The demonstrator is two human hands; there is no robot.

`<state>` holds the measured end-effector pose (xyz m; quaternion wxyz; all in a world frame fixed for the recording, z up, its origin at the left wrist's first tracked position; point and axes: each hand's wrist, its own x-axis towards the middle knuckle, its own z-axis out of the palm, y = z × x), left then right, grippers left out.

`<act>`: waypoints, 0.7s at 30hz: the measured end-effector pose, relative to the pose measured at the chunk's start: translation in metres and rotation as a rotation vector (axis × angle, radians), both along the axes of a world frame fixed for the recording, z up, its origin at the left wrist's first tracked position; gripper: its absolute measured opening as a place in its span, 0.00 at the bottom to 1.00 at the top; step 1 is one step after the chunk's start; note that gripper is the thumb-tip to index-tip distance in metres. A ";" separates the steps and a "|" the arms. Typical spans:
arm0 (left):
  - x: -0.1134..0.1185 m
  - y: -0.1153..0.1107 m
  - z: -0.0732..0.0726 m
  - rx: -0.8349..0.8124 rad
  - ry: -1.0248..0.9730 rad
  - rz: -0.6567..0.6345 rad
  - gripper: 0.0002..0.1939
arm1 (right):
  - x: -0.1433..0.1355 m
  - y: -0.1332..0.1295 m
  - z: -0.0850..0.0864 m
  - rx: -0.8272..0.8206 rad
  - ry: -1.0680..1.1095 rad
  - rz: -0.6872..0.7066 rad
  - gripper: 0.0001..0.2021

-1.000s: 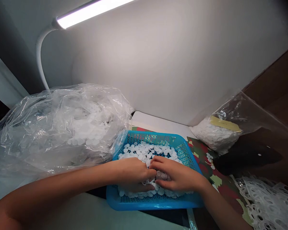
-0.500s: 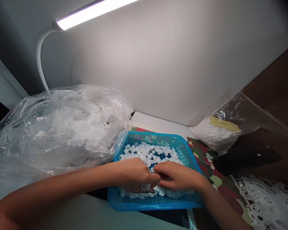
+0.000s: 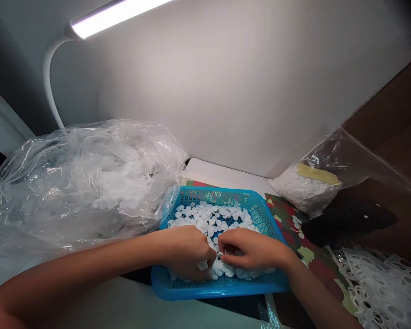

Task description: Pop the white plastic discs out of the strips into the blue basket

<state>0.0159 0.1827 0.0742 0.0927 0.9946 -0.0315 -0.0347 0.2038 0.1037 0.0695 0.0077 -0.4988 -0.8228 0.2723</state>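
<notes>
A blue plastic basket (image 3: pixel 222 289) holds many small white round discs (image 3: pixel 208 214), spread in a loose layer with blue mesh showing through. My left hand (image 3: pixel 188 252) is over the near left part of the basket. Its fingers are curled, with a little white showing between them, apparently some of the discs. To its right, my right hand (image 3: pixel 248 249) is low over the discs. The thumb and fingers curl toward each other; whatever may be between the tips is hidden. A small gap separates the two hands.
A large clear plastic bag (image 3: pixel 82 183) of white pieces lies left of the basket. At right are a smaller bag (image 3: pixel 304 187) with a yellow label, a camouflage-patterned sheet (image 3: pixel 310 256), and a pile of white perforated scraps (image 3: pixel 387 288). A lamp (image 3: pixel 119 17) shines above.
My hands have drawn slightly apart; the left fingers have moved left, away from the right fingertips. The whole view has shifted a little.
</notes>
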 end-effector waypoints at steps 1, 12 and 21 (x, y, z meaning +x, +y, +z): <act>0.000 0.000 0.001 -0.002 0.015 0.009 0.07 | 0.000 0.000 0.000 0.002 -0.001 -0.002 0.05; 0.000 0.000 0.003 -0.010 0.054 0.047 0.06 | -0.001 0.000 0.000 0.009 -0.005 -0.006 0.05; 0.001 0.000 0.003 0.001 0.068 0.038 0.07 | -0.001 0.000 -0.001 0.025 -0.007 -0.005 0.05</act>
